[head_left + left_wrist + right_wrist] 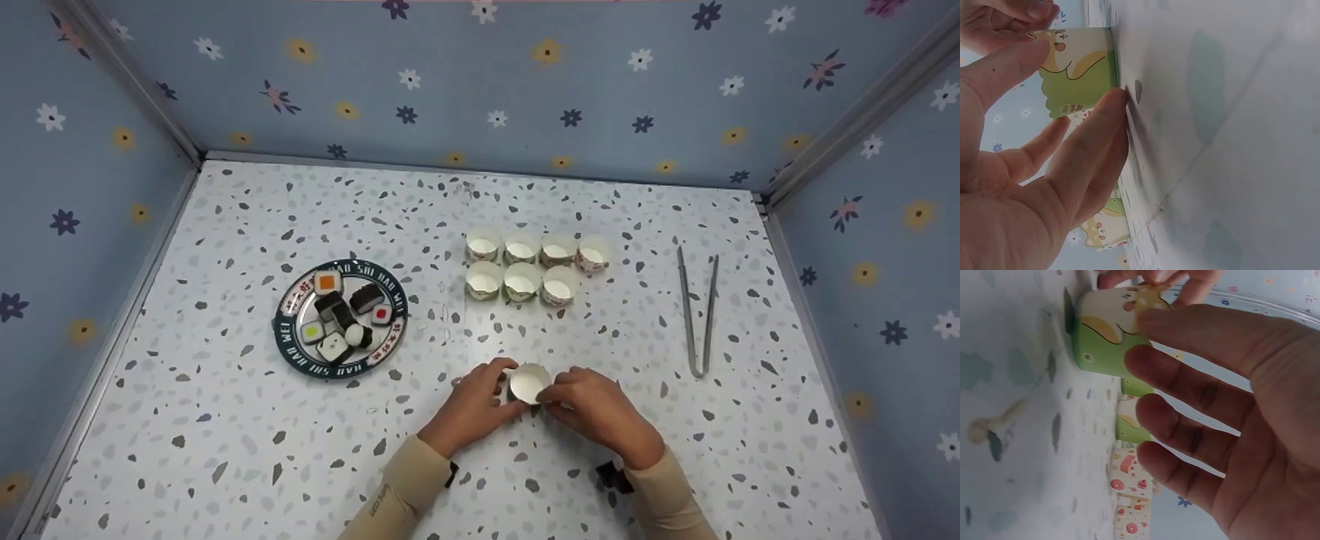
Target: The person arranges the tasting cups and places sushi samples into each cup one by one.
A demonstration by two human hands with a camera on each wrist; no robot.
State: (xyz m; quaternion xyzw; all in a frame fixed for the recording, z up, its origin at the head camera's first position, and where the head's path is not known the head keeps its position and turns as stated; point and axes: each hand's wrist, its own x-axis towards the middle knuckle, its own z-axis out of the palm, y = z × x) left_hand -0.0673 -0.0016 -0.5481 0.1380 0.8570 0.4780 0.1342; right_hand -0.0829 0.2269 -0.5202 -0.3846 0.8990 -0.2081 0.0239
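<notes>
Between my two hands a white-lined paper baking cup point(529, 382) stands upright on the speckled table, its green and cream cartoon print showing in both wrist views. My left hand point(469, 405) holds it from the left, with the thumb near the rim and the other fingers around the far side. From the right, my right hand point(589, 409) pinches the cup's rim between thumb and forefinger; its other fingers are spread in the right wrist view. Beyond the hands, several more paper baking cups point(521, 281) stand in two rows, all with white insides.
At the left sits a round plate point(285, 345) with a dark green lettered rim, bearing several sushi-like pieces point(330, 346). Metal tongs point(697, 337) lie spread at the right. Flower-patterned blue panels point(480, 90) wall the table point(225, 420) at the back and both sides.
</notes>
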